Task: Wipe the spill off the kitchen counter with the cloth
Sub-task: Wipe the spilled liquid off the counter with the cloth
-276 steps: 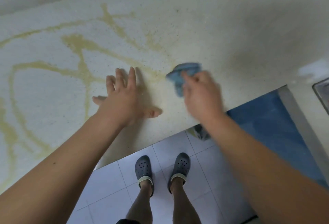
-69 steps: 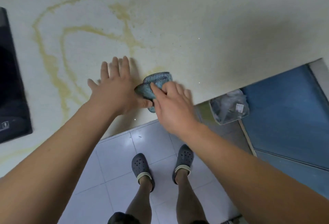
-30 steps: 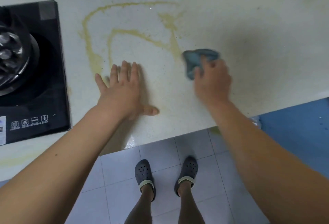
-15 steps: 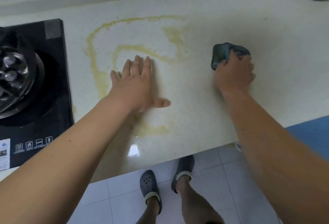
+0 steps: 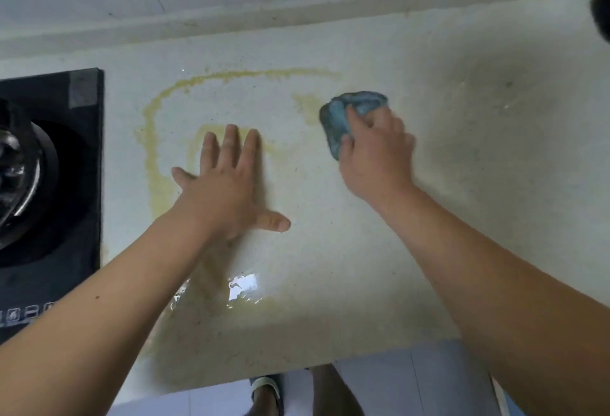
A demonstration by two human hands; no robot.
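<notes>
A yellowish spill (image 5: 155,138) runs in curved streaks over the pale speckled counter (image 5: 478,184), with a wet shiny patch (image 5: 244,287) nearer the front edge. My right hand (image 5: 376,154) is shut on a bunched blue cloth (image 5: 343,115) and presses it on the counter beside a yellow smear (image 5: 307,107). My left hand (image 5: 227,184) lies flat and open on the counter, fingers spread, its fingertips over part of an inner streak.
A black gas hob (image 5: 49,184) with a burner fills the left edge. A dark round object (image 5: 600,9) shows at the top right corner. A wall upstand (image 5: 297,9) backs the counter. Below the front edge are floor tiles and my foot (image 5: 267,396).
My right hand has swept the cloth left towards the yellow smear. The view has tilted up, showing more wall and less floor. My left hand stays flat in place.
</notes>
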